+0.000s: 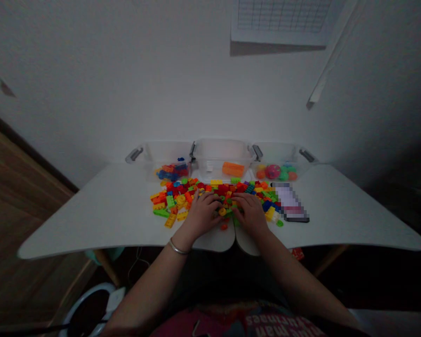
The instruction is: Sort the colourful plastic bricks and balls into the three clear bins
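Observation:
A heap of colourful plastic toy building blocks (180, 200) lies on the white table. My left hand (205, 211), with a bracelet at the wrist, rests over the middle of the heap, its fingers apart among the blocks. Facing it from the right, my right hand (250, 209) also has its fingers stretched out over the pieces. Between the two hands are a round yellow piece (222, 212) and some green pieces; no firm grip on any of them shows. A small orange-red piece (224, 227) lies nearer the table's front edge. The undersides of my fingers are hidden.
Along the wall stand three clear bins: the left bin (166, 152) holds blue, red and orange pieces, the middle bin (210, 152) an orange object (233, 169), the right bin (277, 152) coloured balls. A phone (290, 202) lies right of the blocks. A seam splits the table (101, 210).

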Demonstrator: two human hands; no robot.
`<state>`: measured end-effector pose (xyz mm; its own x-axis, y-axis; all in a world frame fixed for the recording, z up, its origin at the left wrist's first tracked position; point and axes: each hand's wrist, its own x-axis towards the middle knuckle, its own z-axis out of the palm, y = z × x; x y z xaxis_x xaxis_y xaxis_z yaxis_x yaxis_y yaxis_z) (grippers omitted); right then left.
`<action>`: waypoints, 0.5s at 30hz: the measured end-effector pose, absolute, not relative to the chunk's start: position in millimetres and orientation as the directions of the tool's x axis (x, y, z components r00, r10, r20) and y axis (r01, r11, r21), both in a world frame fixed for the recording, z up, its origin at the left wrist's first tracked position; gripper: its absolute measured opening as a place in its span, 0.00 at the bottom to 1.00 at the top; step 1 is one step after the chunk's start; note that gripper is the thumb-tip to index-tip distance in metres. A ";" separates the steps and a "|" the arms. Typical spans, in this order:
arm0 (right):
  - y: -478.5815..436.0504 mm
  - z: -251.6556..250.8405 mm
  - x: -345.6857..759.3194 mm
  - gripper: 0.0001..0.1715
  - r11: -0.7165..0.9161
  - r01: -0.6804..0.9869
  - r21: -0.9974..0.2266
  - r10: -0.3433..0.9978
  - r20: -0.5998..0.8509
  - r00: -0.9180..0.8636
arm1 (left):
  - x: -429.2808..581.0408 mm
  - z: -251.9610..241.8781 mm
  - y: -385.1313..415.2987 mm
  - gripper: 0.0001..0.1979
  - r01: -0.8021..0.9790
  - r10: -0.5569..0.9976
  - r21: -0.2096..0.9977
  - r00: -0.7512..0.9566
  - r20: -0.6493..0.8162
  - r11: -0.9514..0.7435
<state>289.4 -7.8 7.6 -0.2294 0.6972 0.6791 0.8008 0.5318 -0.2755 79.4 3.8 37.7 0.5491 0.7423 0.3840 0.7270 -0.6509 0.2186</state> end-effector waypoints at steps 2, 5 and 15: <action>-11.4 9.2 291.3 0.18 0.545 0.797 -0.261 0.681 0.691 -0.240 | 79.7 37.3 4.7 0.08 0.728 0.746 0.232 0.534 0.398 -0.645; -17.5 9.8 291.3 0.26 0.582 0.789 -0.198 0.649 0.697 -0.304 | 80.5 36.5 6.5 0.04 0.733 0.749 0.240 0.512 0.421 -0.636; -14.4 7.7 266.3 0.52 0.633 0.773 -0.037 0.595 0.662 -0.456 | 83.3 34.3 13.5 0.10 0.778 0.772 0.233 0.440 0.459 -0.583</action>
<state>266.3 -14.4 7.7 -0.4562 0.5952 0.6615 0.7729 0.6334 -0.0369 83.3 13.5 34.3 0.4403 0.7717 0.4589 0.7784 -0.5828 0.2332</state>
